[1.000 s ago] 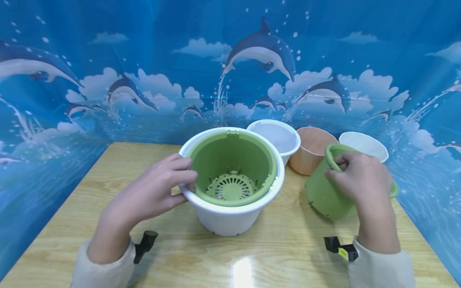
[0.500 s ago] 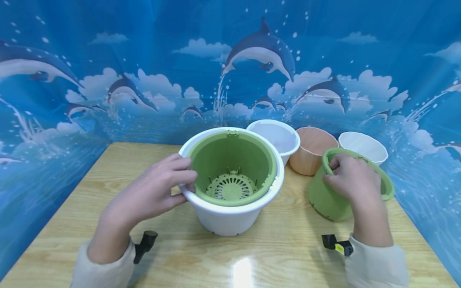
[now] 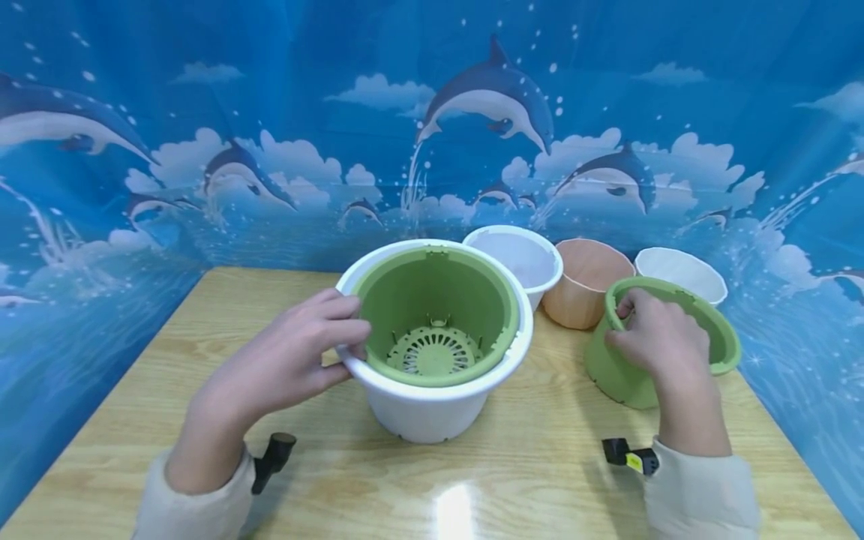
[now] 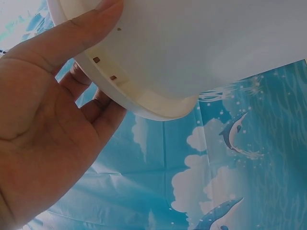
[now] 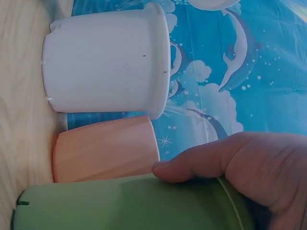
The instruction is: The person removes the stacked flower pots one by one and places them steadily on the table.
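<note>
My left hand [image 3: 297, 356] grips the left rim of a large white flower pot [image 3: 428, 412], thumb outside and fingers over the edge. Nested in that pot is a green flower pot [image 3: 432, 285] with a slotted base. In the left wrist view the thumb presses the white pot's outer wall [image 4: 192, 48] just under the rim. At the right, my right hand [image 3: 664, 341] pinches the near-left rim of a second green flower pot [image 3: 610, 371], which stands close over the table. The right wrist view shows the thumb lying along this green pot's outside [image 5: 96, 206].
Along the back stand a smaller white pot [image 3: 533, 259], a peach pot [image 3: 580, 296] and a white wavy-rimmed pot [image 3: 682, 276], partly behind the right green pot. A wood-grain table [image 3: 540, 465] meets a blue dolphin curtain [image 3: 304, 112] at its back and sides.
The right green pot has turned from strongly tilted to nearly upright, its opening now facing up. My right hand moved slightly left with it. The left hand and nested pots stayed put.
</note>
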Demonstrator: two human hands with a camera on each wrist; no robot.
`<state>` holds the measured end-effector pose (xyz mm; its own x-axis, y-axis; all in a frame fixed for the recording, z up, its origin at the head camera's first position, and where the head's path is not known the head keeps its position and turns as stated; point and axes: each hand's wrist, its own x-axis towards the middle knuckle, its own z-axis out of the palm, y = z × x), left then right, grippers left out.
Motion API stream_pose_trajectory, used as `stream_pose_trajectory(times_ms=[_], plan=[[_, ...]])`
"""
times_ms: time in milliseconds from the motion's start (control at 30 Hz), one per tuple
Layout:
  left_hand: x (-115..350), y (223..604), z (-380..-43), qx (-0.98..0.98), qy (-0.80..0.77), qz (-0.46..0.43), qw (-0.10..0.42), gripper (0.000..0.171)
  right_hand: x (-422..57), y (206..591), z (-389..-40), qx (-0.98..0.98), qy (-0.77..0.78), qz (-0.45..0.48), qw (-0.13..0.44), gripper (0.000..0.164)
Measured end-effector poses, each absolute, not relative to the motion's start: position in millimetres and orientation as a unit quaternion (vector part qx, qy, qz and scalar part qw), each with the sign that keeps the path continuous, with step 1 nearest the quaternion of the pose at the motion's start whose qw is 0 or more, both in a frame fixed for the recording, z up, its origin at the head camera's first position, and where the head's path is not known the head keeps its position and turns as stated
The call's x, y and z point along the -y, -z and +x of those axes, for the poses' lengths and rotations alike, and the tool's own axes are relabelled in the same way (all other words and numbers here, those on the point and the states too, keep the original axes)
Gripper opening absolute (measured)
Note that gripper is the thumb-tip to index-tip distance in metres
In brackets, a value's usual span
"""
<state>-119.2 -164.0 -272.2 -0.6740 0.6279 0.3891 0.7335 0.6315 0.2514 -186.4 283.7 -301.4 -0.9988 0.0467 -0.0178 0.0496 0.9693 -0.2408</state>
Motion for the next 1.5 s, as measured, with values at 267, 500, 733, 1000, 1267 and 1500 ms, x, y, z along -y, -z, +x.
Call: stream_pose_trajectory(times_ms=[267, 500, 733, 1000, 1267, 1500], plan=[[164.6, 273.4, -118.7, 0.891, 0.199, -0.384, 0.135, 0.036, -279.5, 305.6, -185.4, -0.991, 0.129, 0.046, 0.011, 0.059], [164.4, 274.1, -119.1, 0.891, 0.203, -0.385, 0.132, 0.037, -270.2, 295.7, -174.5, -0.984, 0.139, 0.051, -0.101, 0.07], [165.1, 273.6, -120.1, 0.889, 0.206, -0.386, 0.136, 0.036, -235.1, 286.5, -162.9, -0.905, 0.225, -0.147, -0.33, 0.03], [165.4, 273.1, -120.3, 0.888, 0.207, -0.387, 0.138, 0.037, -179.4, 287.3, -150.3, -0.781, 0.279, -0.421, -0.367, 0.045], [164.0, 272.2, -120.9, 0.888, 0.208, -0.388, 0.135, 0.036, -151.4, 289.8, -134.9, -0.759, 0.26, -0.503, -0.32, 0.049], [163.8, 272.6, -121.0, 0.889, 0.208, -0.385, 0.134, 0.036, -145.2, 296.1, -135.4, -0.749, 0.244, -0.539, -0.298, 0.05]])
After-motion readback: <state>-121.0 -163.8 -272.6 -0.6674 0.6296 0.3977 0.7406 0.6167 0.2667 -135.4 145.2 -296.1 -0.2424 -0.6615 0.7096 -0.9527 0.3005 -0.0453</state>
